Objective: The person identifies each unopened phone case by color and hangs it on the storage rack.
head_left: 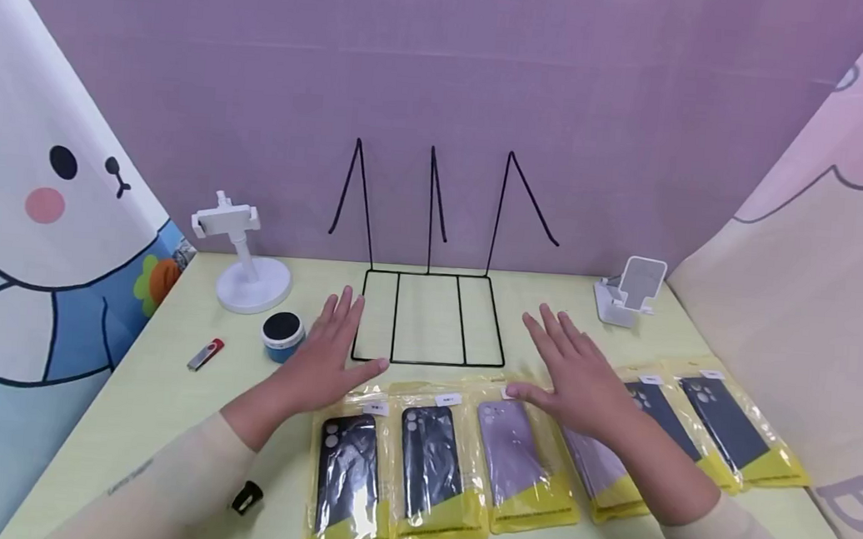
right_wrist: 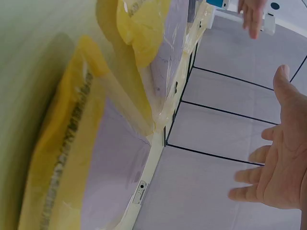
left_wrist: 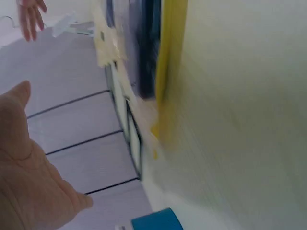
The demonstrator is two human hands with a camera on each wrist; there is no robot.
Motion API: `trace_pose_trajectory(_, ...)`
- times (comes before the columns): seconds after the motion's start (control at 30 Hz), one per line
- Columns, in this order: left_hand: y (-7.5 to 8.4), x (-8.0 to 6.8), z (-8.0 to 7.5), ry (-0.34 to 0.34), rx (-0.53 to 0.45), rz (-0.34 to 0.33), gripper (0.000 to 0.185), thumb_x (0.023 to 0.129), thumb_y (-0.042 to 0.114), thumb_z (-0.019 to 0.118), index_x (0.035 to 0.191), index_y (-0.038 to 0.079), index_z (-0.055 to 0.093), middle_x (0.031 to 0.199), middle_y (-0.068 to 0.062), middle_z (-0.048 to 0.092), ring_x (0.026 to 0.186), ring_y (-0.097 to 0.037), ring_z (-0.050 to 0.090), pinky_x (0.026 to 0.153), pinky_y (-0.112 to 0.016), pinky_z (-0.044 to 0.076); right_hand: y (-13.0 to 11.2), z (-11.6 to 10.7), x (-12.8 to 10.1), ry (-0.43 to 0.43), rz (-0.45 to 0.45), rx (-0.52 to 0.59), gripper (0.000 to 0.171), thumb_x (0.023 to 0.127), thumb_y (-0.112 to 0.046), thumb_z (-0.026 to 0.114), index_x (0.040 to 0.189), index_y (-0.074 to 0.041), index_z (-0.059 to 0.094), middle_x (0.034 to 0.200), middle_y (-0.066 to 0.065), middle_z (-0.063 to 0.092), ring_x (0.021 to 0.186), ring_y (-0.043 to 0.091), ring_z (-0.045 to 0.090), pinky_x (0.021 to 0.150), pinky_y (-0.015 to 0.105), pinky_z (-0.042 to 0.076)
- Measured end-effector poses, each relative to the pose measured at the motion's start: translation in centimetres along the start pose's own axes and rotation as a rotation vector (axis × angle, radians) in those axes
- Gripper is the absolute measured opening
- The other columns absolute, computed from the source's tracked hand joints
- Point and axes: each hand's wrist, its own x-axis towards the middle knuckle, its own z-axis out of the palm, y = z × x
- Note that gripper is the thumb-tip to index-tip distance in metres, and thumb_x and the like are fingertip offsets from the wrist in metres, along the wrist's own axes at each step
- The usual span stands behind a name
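Note:
My left hand is held in the air with straight fingers and nothing in it, palm down near the jar and the left front of a black wire rack. My right hand is spread above the row of bagged phone cases and partly hides the middle ones. At the row's left lie two black cases, one beside the other, then a purple case. Another purple case and two dark blue cases, including one, lie further right. Each is in a clear, yellow-bottomed bag.
A white phone stand stands at the back left, with a blue jar with a black top and a red USB stick nearer. A small folding phone stand is at the back right. Curtains border the table.

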Motion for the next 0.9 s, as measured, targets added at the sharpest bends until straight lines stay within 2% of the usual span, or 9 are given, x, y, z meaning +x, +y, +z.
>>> trace_pose_trajectory(0.13, -0.7, 2.0, 0.1, -0.053, -0.132, -0.042, 0.101, 0.092, 0.062, 0.055, 0.158, 0.017, -0.008, 0.164, -0.004, -0.017, 0.152, -0.030, -0.011, 0.120, -0.060, 0.016, 0.0, 0.0, 0.4, -0.057, 0.011, 0.098, 0.098, 0.083, -0.078, 0.049, 0.159, -0.023, 0.017, 0.165, 0.010, 0.014, 0.146, 0.041, 0.025, 0.112, 0.063, 0.032)
trace_pose_trajectory(0.27, -1.3, 3.4, 0.4, -0.136, -0.135, -0.091, 0.102, 0.092, 0.057, 0.059, 0.158, 0.012, -0.005, 0.165, -0.009, -0.012, 0.152, -0.033, -0.002, 0.120, -0.057, 0.019, -0.1, 0.3, 0.9, -0.135, 0.027, 0.138, 0.091, 0.084, -0.073, 0.055, 0.154, -0.020, 0.032, 0.155, 0.014, 0.039, 0.136, 0.042, 0.044, 0.104, 0.063, 0.041)
trace_pose_trajectory(0.43, -1.7, 4.2, 0.7, -0.250, -0.068, -0.139, 0.099, 0.093, 0.055, 0.058, 0.156, 0.000, 0.005, 0.163, -0.023, 0.002, 0.150, -0.040, 0.011, 0.121, -0.054, 0.020, -0.3, 1.0, 1.7, -0.218, 0.035, 0.143, 0.083, 0.085, -0.069, 0.059, 0.148, -0.016, 0.044, 0.146, 0.013, 0.051, 0.133, 0.038, 0.048, 0.107, 0.059, 0.041)
trace_pose_trajectory(0.53, -1.8, 4.2, 0.9, -0.280, 0.010, -0.146, 0.092, 0.094, 0.053, 0.057, 0.155, -0.003, 0.015, 0.160, -0.027, 0.014, 0.146, -0.042, 0.022, 0.119, -0.052, 0.026, -0.3, 1.4, 2.1, -0.250, 0.022, 0.137, 0.081, 0.085, -0.065, 0.063, 0.145, -0.013, 0.048, 0.145, 0.012, 0.052, 0.134, 0.037, 0.047, 0.108, 0.057, 0.040)
trace_pose_trajectory(0.67, -2.0, 4.2, 1.2, -0.269, 0.122, -0.126, 0.081, 0.095, 0.047, 0.058, 0.150, -0.005, 0.030, 0.155, -0.028, 0.030, 0.141, -0.044, 0.035, 0.116, -0.052, 0.032, -0.2, 2.0, 2.5, -0.295, 0.018, 0.116, 0.080, 0.082, -0.059, 0.070, 0.142, -0.010, 0.051, 0.142, 0.013, 0.054, 0.133, 0.036, 0.048, 0.109, 0.055, 0.041)
trace_pose_trajectory(0.77, -2.2, 4.2, 1.2, -0.246, 0.192, -0.098, 0.066, 0.096, 0.043, 0.059, 0.142, -0.002, 0.045, 0.144, -0.026, 0.048, 0.131, -0.043, 0.048, 0.109, -0.052, 0.041, 0.0, 2.5, 2.7, -0.325, 0.019, 0.085, 0.077, 0.081, -0.054, 0.073, 0.141, -0.010, 0.052, 0.138, 0.013, 0.057, 0.129, 0.035, 0.050, 0.107, 0.053, 0.043)
trace_pose_trajectory(0.9, -2.3, 4.3, 0.9, -0.230, 0.263, -0.065, 0.053, 0.097, 0.039, 0.060, 0.133, 0.000, 0.055, 0.131, -0.021, 0.061, 0.117, -0.040, 0.059, 0.099, -0.052, 0.049, 0.3, 3.2, 3.1, -0.338, 0.003, 0.031, 0.073, 0.081, -0.048, 0.076, 0.139, -0.009, 0.054, 0.133, 0.012, 0.059, 0.125, 0.033, 0.052, 0.104, 0.051, 0.045)
